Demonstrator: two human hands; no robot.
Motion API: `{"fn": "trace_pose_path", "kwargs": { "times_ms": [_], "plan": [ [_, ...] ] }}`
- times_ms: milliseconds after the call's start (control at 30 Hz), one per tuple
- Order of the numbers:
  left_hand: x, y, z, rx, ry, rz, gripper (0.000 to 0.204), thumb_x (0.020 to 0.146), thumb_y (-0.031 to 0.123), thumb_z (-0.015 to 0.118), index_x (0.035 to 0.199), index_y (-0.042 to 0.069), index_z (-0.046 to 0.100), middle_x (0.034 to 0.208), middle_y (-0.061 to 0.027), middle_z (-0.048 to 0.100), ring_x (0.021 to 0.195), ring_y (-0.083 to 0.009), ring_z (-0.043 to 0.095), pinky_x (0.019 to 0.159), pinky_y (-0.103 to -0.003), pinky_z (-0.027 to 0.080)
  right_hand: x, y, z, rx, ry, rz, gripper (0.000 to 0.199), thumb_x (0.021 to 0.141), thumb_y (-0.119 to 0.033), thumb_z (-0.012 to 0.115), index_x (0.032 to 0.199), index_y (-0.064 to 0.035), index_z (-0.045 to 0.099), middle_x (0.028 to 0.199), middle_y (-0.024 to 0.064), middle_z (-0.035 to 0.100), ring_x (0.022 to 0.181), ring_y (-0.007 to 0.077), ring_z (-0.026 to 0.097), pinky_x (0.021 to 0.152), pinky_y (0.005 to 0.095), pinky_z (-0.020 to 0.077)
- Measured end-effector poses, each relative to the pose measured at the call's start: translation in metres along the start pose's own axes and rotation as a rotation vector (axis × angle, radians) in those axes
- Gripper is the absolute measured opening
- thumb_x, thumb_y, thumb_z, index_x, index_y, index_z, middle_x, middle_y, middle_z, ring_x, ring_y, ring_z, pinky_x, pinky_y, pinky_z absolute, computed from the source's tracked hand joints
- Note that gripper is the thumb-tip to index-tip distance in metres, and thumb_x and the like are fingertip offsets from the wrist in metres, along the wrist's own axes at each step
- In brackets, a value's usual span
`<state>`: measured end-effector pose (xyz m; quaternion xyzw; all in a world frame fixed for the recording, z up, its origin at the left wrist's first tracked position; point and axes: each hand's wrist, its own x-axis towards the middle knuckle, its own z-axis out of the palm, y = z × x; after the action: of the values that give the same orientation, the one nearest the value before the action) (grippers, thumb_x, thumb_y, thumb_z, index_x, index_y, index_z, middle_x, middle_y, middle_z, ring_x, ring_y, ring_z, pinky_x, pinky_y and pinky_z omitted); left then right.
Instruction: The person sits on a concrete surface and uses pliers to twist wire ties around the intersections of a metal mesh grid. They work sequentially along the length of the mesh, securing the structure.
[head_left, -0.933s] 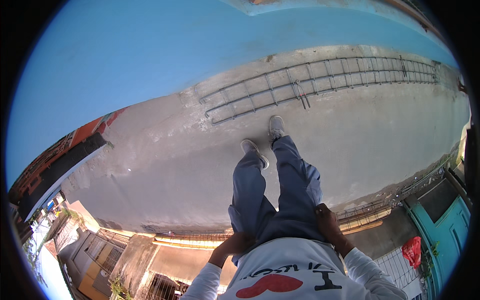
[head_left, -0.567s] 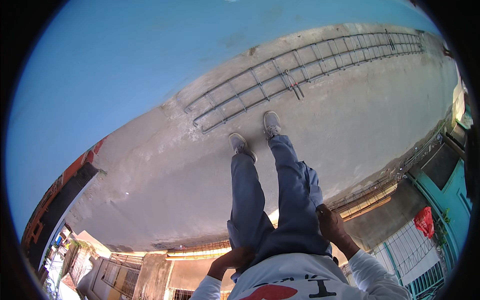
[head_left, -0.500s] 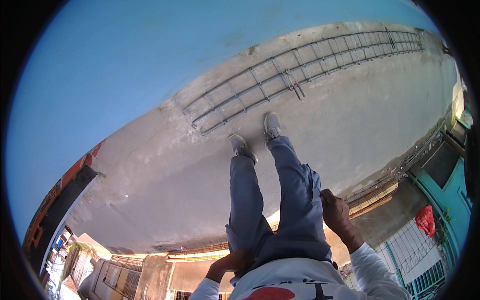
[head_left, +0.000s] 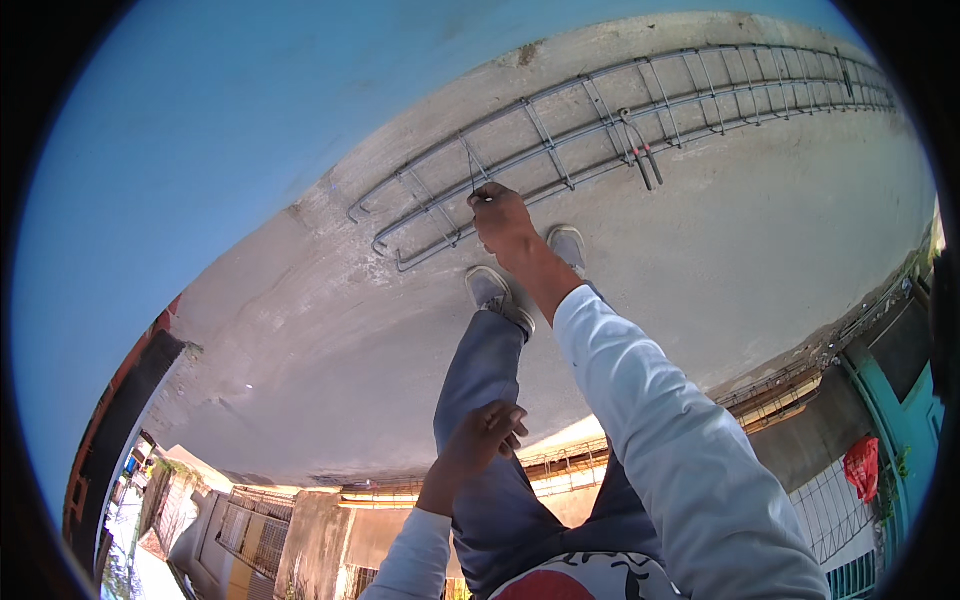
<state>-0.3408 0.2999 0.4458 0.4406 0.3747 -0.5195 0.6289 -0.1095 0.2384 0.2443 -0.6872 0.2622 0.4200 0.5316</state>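
Note:
A long cage of grey steel rebar (head_left: 590, 127) lies on the concrete before my feet, its bars joined by crosswise stirrups. My right hand (head_left: 500, 215) is stretched out over the cage's near-left end, fingers pinched on a thin dark wire (head_left: 472, 168) that sticks up from them. Whether the wire touches the bars, I cannot tell. Farther right, a pair of pincers (head_left: 642, 160) with red and black handles rests across the cage's lower bar. My left hand (head_left: 485, 437) hovers over my thigh, its fingers loosely bent and apart, with nothing visible in them.
My shoes (head_left: 487, 288) stand on the concrete floor (head_left: 330, 380) just short of the cage. A blue wall (head_left: 250, 130) rises along the far side. Behind me are more rebar (head_left: 570, 465), a teal gate (head_left: 915, 430) and a red plastic bag (head_left: 860, 467).
My right hand has gone from beside my right thigh forward to the cage, with the wire in it. My left hand has risen from my hip. The view has shifted somewhat.

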Motion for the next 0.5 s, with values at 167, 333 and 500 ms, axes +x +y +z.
{"fn": "trace_pose_path", "kwargs": {
  "times_ms": [167,333,500],
  "plan": [
    [0.125,0.052,-0.084,-0.126,0.658,0.288,0.029,0.102,0.026,0.058,0.112,0.000,0.067,0.090,-0.0080,0.070,0.076,-0.0120,0.063,0.067,-0.028,0.052,0.102,0.082,0.020,-0.016,0.087,0.036,0.013,0.098,-0.015,0.058,0.105,-0.0069,0.066,0.063,0.0025,0.052,0.047,0.0142,0.042,0.040,0.0334,0.0319],
    [0.214,0.106,-0.135,0.090,0.675,0.408,0.033,0.100,0.028,0.060,0.115,-0.001,0.068,0.095,-0.0094,0.072,0.081,-0.0148,0.064,0.076,-0.031,0.053,0.202,0.136,0.013,-0.424,0.106,-0.139,0.019,0.096,-0.021,0.059,0.108,-0.0092,0.070,0.081,0.0107,0.065,0.065,0.0250,0.059,0.057,0.0384,0.0462],
    [0.293,0.150,-0.190,0.406,0.801,0.479,0.033,0.098,0.030,0.062,0.114,0.001,0.070,0.107,-0.0174,0.073,0.101,-0.0283,0.070,0.090,-0.038,0.052,0.214,0.090,0.021,-0.560,0.126,-0.145,0.022,0.094,-0.024,0.060,0.106,-0.0135,0.075,0.110,0.0173,0.073,0.107,0.0369,0.068,0.092,0.0423,0.0537]
  ]
}}
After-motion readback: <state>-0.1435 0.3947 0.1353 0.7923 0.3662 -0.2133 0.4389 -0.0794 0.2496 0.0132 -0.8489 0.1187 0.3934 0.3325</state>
